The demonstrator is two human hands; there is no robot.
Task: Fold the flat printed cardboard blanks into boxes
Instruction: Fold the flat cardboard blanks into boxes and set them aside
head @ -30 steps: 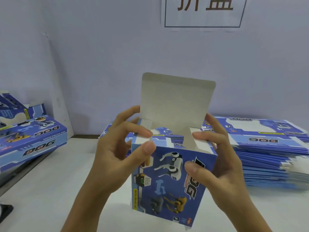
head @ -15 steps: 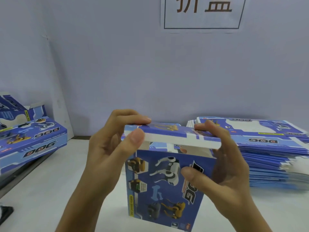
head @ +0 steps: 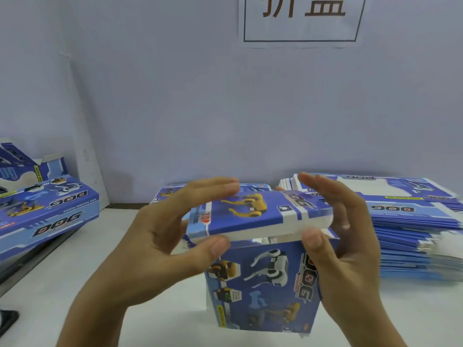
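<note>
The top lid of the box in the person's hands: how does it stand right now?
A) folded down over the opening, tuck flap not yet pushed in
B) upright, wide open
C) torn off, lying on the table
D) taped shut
A: the top lid lies folded over the box, its white tuck flap still outside the front panel, between the left hand and right hand.

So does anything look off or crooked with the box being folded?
Only the lid flap of the blue dog box: it sits tilted above the opening, its white tuck edge showing, not yet pushed in. Otherwise nothing stands out.
</note>
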